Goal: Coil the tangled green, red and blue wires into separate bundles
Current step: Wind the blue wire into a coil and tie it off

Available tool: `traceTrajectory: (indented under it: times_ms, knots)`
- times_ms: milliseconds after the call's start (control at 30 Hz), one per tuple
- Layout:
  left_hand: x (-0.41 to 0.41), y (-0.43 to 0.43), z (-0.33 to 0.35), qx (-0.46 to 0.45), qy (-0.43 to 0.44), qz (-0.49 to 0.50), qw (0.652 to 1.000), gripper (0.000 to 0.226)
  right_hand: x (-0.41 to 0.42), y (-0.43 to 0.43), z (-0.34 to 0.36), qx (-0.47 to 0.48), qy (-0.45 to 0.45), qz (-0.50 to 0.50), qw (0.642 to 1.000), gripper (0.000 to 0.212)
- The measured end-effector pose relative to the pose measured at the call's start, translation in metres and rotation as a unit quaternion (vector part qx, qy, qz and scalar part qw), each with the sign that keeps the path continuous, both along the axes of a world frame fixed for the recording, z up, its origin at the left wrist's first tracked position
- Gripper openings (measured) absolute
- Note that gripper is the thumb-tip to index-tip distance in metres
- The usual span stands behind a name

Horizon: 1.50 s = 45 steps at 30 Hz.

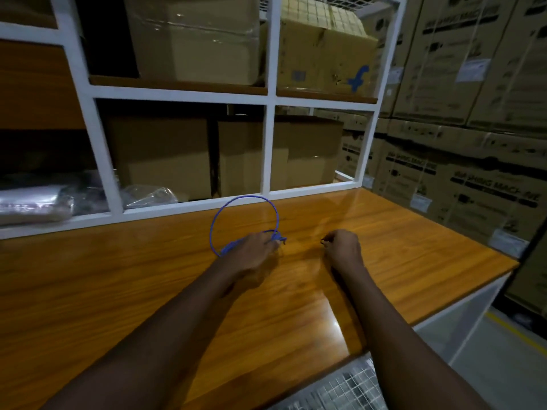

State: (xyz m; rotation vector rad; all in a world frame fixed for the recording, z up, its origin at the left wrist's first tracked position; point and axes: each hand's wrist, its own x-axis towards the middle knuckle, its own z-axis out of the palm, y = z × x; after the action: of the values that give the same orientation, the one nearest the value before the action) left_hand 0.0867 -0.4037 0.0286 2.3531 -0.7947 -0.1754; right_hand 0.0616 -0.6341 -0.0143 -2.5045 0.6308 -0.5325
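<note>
A blue wire (276, 213) stands as a round coil above the wooden tabletop (118, 291), near the shelf's front rail. My left hand (254, 247) grips the coil at its lower side, where the strands are wrapped together and a short end sticks out to the right. My right hand (343, 245) hovers a little to the right of it, fingers curled in, thumb and forefinger pinched with a tiny dark bit at the tips; what it pinches is too small to tell. No green or red wire is in view.
A white-framed shelf (268, 149) with cardboard boxes (159, 155) rises behind the table. Plastic-wrapped packs (35, 202) lie in its lower left bay. Stacked printed cartons (473, 179) stand at the right, past the table's right edge. A wire mesh surface (349, 389) shows below the near edge.
</note>
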Motion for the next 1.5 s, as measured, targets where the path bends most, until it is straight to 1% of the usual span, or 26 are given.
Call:
traceTrajectory:
  times_ms: [100,200,267,300,333,400,467,533,567,600,633,667,733,800,833,900,1000,1067,1133,1200,1267,1333,1400,1433,1467,1500]
  knots:
    - [0.007,0.044,0.008,-0.054,-0.011,0.038,0.998,0.029,0.019,0.049,0.006,0.045,-0.023,0.065,0.997,0.016]
    - [0.017,0.101,0.011,-0.106,-0.011,0.092,0.99,0.035,0.039,0.113,0.009,0.035,-0.056,0.156,0.986,0.01]
    - [0.021,0.142,0.01,-0.162,-0.011,0.132,0.978,0.038,0.047,0.158,0.01,0.046,-0.041,0.212,0.975,0.009]
    - [0.022,0.161,0.01,-0.208,0.005,0.156,0.966,0.037,0.052,0.177,0.009,0.058,-0.032,0.237,0.969,0.01]
    - [0.021,0.181,0.009,-0.27,0.036,0.18,0.945,0.038,0.056,0.196,0.008,0.068,-0.023,0.258,0.963,0.01]
    - [0.017,0.223,0.003,-0.387,0.109,0.216,0.889,0.038,0.066,0.233,0.004,0.067,0.014,0.297,0.952,0.009]
    - [0.014,0.261,-0.004,-0.488,0.168,0.214,0.829,0.038,0.076,0.258,0.003,0.017,0.068,0.337,0.939,0.011]
    - [0.011,0.289,-0.013,-0.581,0.213,0.199,0.76,0.038,0.083,0.27,0.005,-0.03,0.111,0.354,0.928,0.017]
    - [0.011,0.299,-0.015,-0.618,0.225,0.193,0.728,0.038,0.084,0.272,0.008,-0.058,0.133,0.357,0.923,0.02]
    - [0.011,0.306,-0.016,-0.643,0.229,0.19,0.706,0.039,0.085,0.272,0.012,-0.091,0.153,0.357,0.917,0.02]
    - [0.012,0.31,-0.018,-0.654,0.226,0.189,0.696,0.039,0.084,0.272,0.016,-0.12,0.168,0.351,0.913,0.018]
    - [0.013,0.312,-0.018,-0.656,0.22,0.191,0.697,0.039,0.083,0.273,0.02,-0.136,0.17,0.341,0.915,0.014]
    - [0.013,0.311,-0.018,-0.65,0.216,0.191,0.703,0.039,0.079,0.28,0.022,-0.128,0.123,0.323,0.929,0.007]
    - [0.012,0.306,-0.016,-0.648,0.229,0.189,0.702,0.039,0.074,0.295,0.019,-0.1,0.078,0.349,0.929,0.011]
    - [0.01,0.304,-0.015,-0.649,0.238,0.185,0.699,0.039,0.071,0.303,0.017,-0.087,0.083,0.378,0.918,0.014]
    - [0.006,0.302,-0.013,-0.652,0.251,0.175,0.693,0.038,0.066,0.312,0.017,-0.083,0.098,0.435,0.891,0.012]
    - [0.003,0.304,-0.011,-0.651,0.257,0.17,0.694,0.034,0.06,0.308,0.022,-0.059,0.122,0.479,0.867,0.016]
    - [0.002,0.304,-0.011,-0.653,0.258,0.168,0.692,0.033,0.057,0.304,0.023,-0.098,0.142,0.498,0.85,0.019]
    - [0.002,0.304,-0.01,-0.657,0.259,0.168,0.688,0.033,0.057,0.304,0.022,-0.147,0.14,0.5,0.842,0.014]
    - [0.002,0.303,-0.011,-0.654,0.256,0.167,0.692,0.034,0.058,0.307,0.02,-0.167,0.128,0.491,0.846,0.006]
    - [0.002,0.303,-0.012,-0.649,0.255,0.163,0.698,0.034,0.059,0.305,0.017,-0.177,0.116,0.479,0.852,0.007]
    - [0.002,0.303,-0.012,-0.642,0.249,0.159,0.708,0.035,0.06,0.3,0.013,-0.134,0.068,0.458,0.876,0.01]
    - [0.001,0.303,-0.012,-0.623,0.237,0.155,0.729,0.036,0.056,0.295,0.013,-0.044,-0.051,0.424,0.903,0.011]
    - [0.001,0.303,-0.011,-0.609,0.232,0.152,0.743,0.035,0.053,0.295,0.016,-0.002,-0.131,0.406,0.904,0.012]
    - [0.001,0.302,-0.011,-0.591,0.229,0.148,0.759,0.035,0.049,0.296,0.021,0.04,-0.206,0.393,0.895,0.014]
    - [0.001,0.301,-0.01,-0.568,0.229,0.143,0.777,0.034,0.045,0.299,0.027,0.086,-0.259,0.391,0.879,0.015]
